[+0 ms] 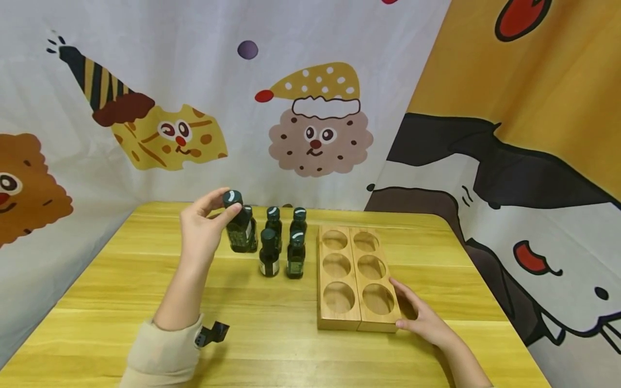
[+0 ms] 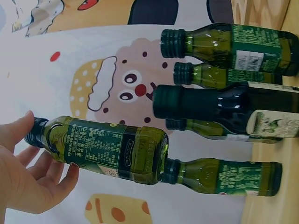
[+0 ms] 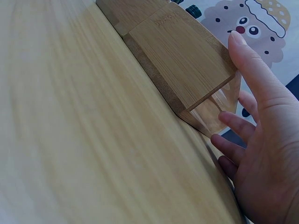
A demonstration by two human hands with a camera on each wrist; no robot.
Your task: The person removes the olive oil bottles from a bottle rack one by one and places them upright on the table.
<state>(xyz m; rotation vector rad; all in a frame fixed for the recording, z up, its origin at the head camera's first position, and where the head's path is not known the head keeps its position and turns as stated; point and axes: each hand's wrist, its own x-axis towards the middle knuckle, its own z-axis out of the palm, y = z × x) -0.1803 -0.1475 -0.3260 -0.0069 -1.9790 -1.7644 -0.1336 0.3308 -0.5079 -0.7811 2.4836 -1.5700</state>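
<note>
My left hand (image 1: 200, 229) pinches a small dark green olive oil bottle (image 1: 237, 234) by its cap, thumb on one side and fingers on the other. In the left wrist view the held bottle (image 2: 107, 149) shows its label. Several similar bottles stand to its right, among them a darker one (image 2: 205, 105) and a green one (image 2: 257, 46). A bamboo rack (image 1: 335, 324) with two rows of round holes lies right of the bottles. My right hand (image 1: 423, 322) touches the rack's right side near its front corner, fingers loosely bent in the right wrist view.
The wooden table (image 1: 262, 328) ends just behind the bottles, where a printed curtain (image 1: 233, 134) hangs. A small black device (image 1: 212, 334) sits at the left sleeve's cuff. One bottle (image 1: 252, 237) is partly hidden behind the held one.
</note>
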